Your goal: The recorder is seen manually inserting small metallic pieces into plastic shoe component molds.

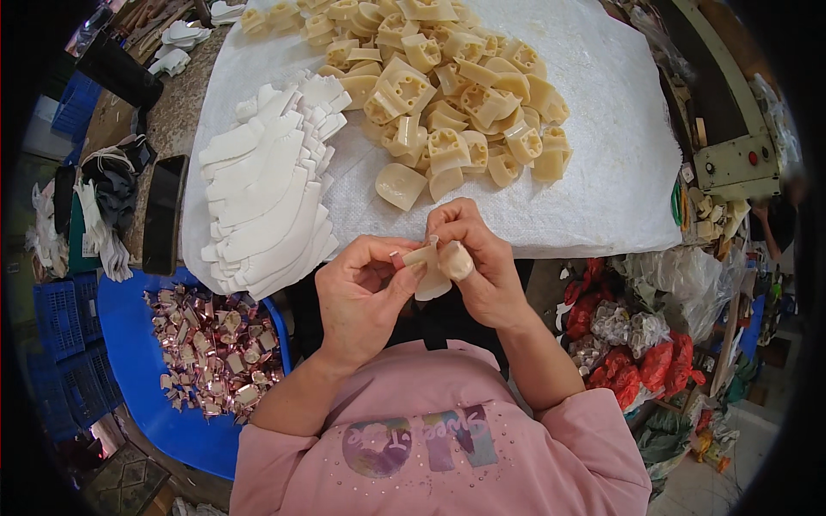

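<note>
Close to the table's near edge, my left hand (351, 297) and my right hand (486, 271) meet around a thin, curved cream plastic piece (428, 267). Left fingers and thumb pinch one side of it; right fingers grip its upper part. A pale cover wraps my right thumb. At my left fingertips shows a small pinkish spot, too small to identify. Beyond my hands lies a heap of cream molded plastic pieces (400, 185), several with holes. Left of that heap, flat white curved pieces (267, 185) are stacked in overlapping rows.
White woven sheeting (611, 172) covers the table. A blue tub (129, 370) at lower left holds shiny pink metallic parts (215, 353). A black phone (163, 215) lies at the table's left. Red plastic bags (641, 370) and clear wrapping crowd the right, below a green machine (736, 168).
</note>
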A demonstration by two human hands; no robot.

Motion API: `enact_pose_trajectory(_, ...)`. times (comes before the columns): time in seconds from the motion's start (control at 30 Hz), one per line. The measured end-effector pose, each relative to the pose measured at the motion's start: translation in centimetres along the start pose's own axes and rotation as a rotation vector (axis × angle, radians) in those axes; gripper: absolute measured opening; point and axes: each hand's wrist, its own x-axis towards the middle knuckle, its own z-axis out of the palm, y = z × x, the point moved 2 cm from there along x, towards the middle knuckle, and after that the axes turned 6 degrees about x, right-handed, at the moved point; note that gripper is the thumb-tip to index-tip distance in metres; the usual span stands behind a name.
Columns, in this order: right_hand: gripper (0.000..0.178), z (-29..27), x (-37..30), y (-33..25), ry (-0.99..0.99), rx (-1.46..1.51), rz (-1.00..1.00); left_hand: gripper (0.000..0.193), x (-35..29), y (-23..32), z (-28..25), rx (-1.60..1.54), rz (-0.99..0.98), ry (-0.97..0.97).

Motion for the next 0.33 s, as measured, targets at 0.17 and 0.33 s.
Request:
enact_pose_trajectory(0.17,0.011,0.1,0.3,-1.6,-0.01,-0.423,-0.295,0.013,-0.4,-0.3,0.2,0.1,0.084,-0.012)
enact_pose_trajectory(0.33,0.02,-0.7,-0.4,-0.8,-0.1,0.329,0.151,0.018,-0.2,0.5,-1.2,0.551,0.314,-0.083)
